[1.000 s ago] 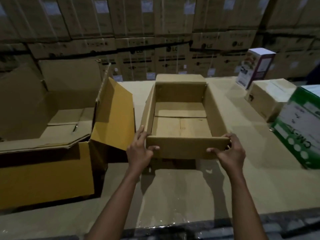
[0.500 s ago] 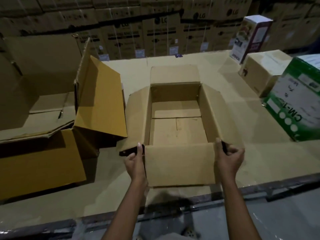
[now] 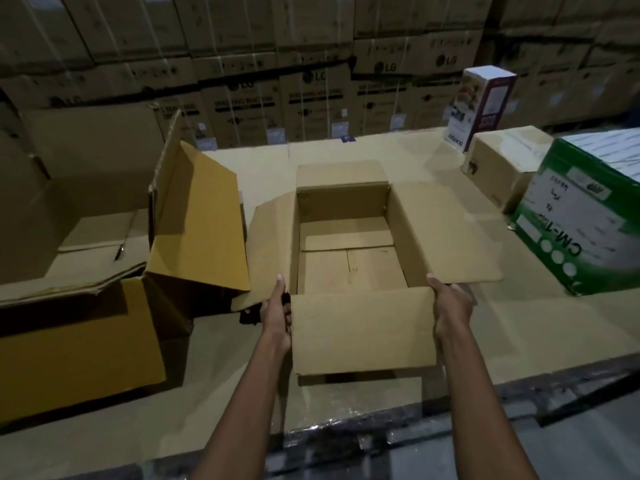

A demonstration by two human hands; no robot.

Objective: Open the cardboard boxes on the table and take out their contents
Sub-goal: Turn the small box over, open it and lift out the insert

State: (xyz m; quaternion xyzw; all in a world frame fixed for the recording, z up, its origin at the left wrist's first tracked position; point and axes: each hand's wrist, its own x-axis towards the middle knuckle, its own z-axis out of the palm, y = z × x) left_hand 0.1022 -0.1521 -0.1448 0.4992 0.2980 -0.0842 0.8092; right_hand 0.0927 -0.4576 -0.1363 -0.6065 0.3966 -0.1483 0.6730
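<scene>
Cardboard box [image 3: 360, 327], its flaps spread open, sits at frame centre on the table [image 3: 540, 327], with left hand [image 3: 277, 315] and right hand [image 3: 450, 306] gripping its near corners.

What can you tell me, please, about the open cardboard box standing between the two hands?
The open box is plain brown corrugated cardboard, rectangular, standing upright on the table near its front edge. All four top flaps are folded outward; the near one hangs toward the person. Inside, only its bottom flaps show, with nothing lying on them. The left hand grips its near left corner, the right hand its near right corner.
</scene>
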